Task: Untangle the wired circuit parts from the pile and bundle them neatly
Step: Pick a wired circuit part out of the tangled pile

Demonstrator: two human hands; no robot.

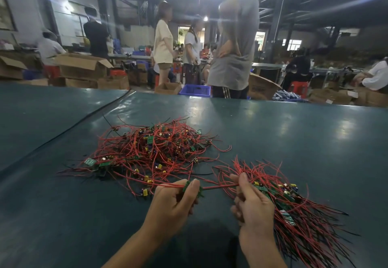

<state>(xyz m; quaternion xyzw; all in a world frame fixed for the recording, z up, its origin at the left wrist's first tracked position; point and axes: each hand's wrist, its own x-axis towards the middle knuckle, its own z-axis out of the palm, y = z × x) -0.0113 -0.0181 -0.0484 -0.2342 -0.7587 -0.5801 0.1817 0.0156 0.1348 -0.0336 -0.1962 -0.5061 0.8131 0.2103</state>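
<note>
A tangled pile (151, 152) of red and black wires with small green circuit boards lies on the dark green table (294, 141), just beyond my hands. My left hand (174, 202) grips one small green board (186, 185) whose red wire (220, 187) runs across to my right hand. My right hand (252, 202) holds a bundle (294, 204) of sorted wired boards, its wires fanning out to the right and toward me. The part in my left hand is close to the bundle, a short gap apart.
The table's far edge (273, 100) runs across the middle of the view. Beyond it several people stand or sit among cardboard boxes (81, 66) and a blue crate (195, 90). A dark seam (84, 118) crosses the table's left side.
</note>
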